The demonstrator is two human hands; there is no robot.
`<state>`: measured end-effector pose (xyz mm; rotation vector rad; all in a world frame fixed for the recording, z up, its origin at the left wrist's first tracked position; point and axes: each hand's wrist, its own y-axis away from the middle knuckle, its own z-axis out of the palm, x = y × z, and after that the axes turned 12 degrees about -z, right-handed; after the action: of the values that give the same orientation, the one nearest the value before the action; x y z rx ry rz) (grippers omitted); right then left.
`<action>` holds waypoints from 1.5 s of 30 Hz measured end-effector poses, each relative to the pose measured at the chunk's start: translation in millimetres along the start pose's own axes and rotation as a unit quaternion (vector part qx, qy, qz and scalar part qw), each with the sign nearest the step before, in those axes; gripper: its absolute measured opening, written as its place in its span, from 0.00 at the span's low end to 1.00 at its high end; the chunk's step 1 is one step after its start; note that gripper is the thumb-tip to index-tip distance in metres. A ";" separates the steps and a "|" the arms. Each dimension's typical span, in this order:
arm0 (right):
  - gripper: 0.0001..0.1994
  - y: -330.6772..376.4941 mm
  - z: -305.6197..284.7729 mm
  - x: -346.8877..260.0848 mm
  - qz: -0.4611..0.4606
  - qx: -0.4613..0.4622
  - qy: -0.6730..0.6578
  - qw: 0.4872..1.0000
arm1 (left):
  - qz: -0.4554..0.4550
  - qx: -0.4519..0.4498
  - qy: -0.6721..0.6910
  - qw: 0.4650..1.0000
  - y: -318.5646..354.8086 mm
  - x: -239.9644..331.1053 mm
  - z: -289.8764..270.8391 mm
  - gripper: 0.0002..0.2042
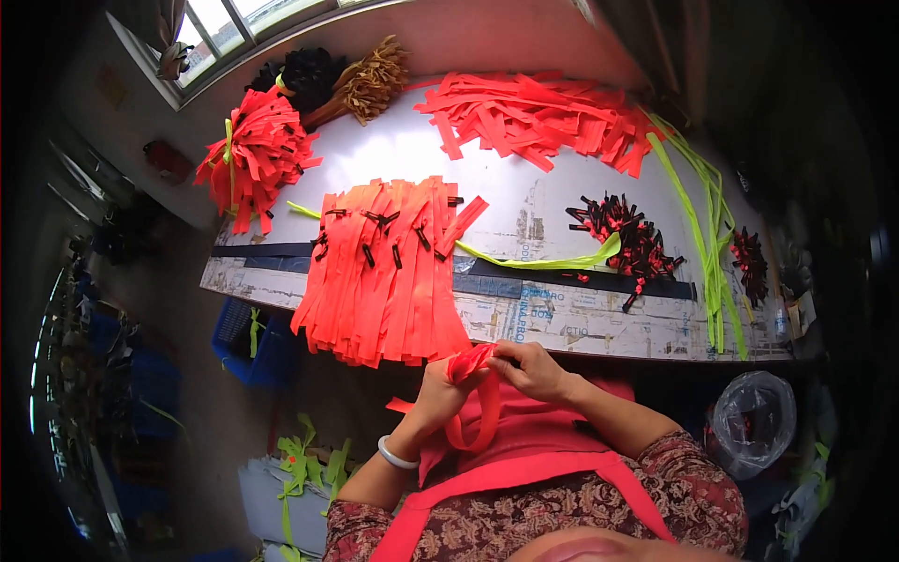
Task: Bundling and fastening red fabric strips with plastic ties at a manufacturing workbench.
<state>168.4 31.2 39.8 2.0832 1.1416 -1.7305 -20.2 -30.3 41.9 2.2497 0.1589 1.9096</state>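
Close to my body, just off the table's front edge, my left hand is closed round a red fabric strip. The strip is bunched at the top, and a loop of it hangs below. My right hand pinches the bunched end, its fingertips close to the left hand's. Just beyond, a layer of red strips lies side by side and hangs over the table edge. Several small black pieces lie on these strips. A heap of black-and-red zipper pulls or similar small parts sits to the right.
More red strips are piled at the back. A tied red bundle stands at left, beside black and tan bundles. Yellow-green strips trail over the table's right side. A blue crate and a clear-bagged bin stand below.
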 end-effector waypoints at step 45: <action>0.09 -19.5 -9.0 26.9 0.169 0.297 -0.485 0.805 | -0.016 -0.090 0.216 0.972 -33.8 -11.1 44.9 0.08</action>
<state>162.6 61.4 24.1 1.0820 -0.0897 -2.6068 23.5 -2.8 17.1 1.6837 0.0754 2.2675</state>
